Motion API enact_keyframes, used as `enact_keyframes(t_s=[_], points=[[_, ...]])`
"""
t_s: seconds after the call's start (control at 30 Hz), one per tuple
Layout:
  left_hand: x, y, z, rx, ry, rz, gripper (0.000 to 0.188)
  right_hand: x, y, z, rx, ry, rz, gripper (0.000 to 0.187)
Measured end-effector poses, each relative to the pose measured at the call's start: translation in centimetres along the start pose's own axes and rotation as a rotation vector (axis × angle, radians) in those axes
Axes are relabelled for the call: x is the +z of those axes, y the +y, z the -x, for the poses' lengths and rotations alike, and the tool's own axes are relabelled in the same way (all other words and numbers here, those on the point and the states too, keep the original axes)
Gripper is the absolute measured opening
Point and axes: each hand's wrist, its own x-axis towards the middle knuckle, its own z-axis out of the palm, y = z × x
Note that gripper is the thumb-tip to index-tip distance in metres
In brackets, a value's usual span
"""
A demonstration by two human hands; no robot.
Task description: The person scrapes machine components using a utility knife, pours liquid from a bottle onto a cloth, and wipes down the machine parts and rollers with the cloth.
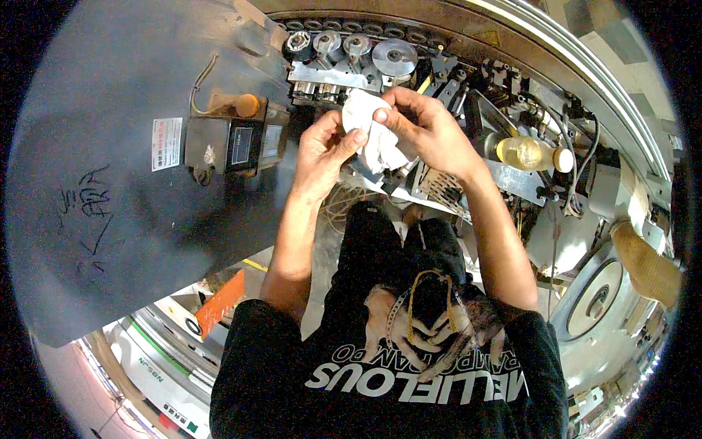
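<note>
A crumpled white cloth (pixel 363 113) is held up between my two hands, in front of an opened machine. My left hand (pixel 322 150) pinches its lower left side between thumb and fingers. My right hand (pixel 431 132) grips the upper right side, thumb on the front and fingers bent behind. The cloth's lower end hangs in loose folds. Whatever the cloth may wrap is hidden. Just behind it are metal rollers (pixel 356 47) and a round metal disc (pixel 395 57) on the machine.
A bottle of yellowish liquid (pixel 528 154) lies among the machine parts to the right, near dark cables (pixel 594 132). At left, a large dark panel (pixel 110 212) carries a box (pixel 245 139) with an orange knob (pixel 247 105). A ribbed tan hose (pixel 643 263) is far right.
</note>
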Motion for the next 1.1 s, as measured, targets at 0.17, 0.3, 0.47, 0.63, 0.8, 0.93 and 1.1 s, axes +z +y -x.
enact_keyframes(t_s=[0.17, 0.3, 0.47, 0.63, 0.8, 0.93, 1.1], points=[[1.7, 0.3, 1.4, -0.037, 0.099, 0.214, 0.038, 0.3, 2.1, 4.2, -0.135, 0.348, 0.017, 0.029], [0.4, -1.6, 1.3, -0.011, 0.323, 0.29, 0.027, -0.4, 7.6, 13.0, 0.179, 0.732, 0.127, 0.023], [-2.6, -4.5, 1.6, 0.072, 0.407, 0.086, 0.019, -4.1, 13.2, 17.5, 0.184, 1.276, 0.19, 0.034], [-2.4, -4.0, 1.6, 0.013, 0.257, 0.257, 0.024, -0.7, 8.1, 14.3, 0.054, 0.692, 0.273, 0.034], [-1.0, -2.1, 1.5, -0.081, -0.145, 0.679, 0.028, 1.1, 2.8, 7.0, -0.251, 0.173, 0.423, 0.043], [-1.3, -1.8, 0.8, -0.072, 0.068, 0.573, 0.027, 4.1, 0.7, 5.8, -0.403, 0.1, 0.452, 0.022], [-1.9, -4.0, 1.8, -0.125, 0.49, 0.171, 0.058, 6.6, 0.4, 5.7, -0.413, 0.215, 0.756, 0.013]])
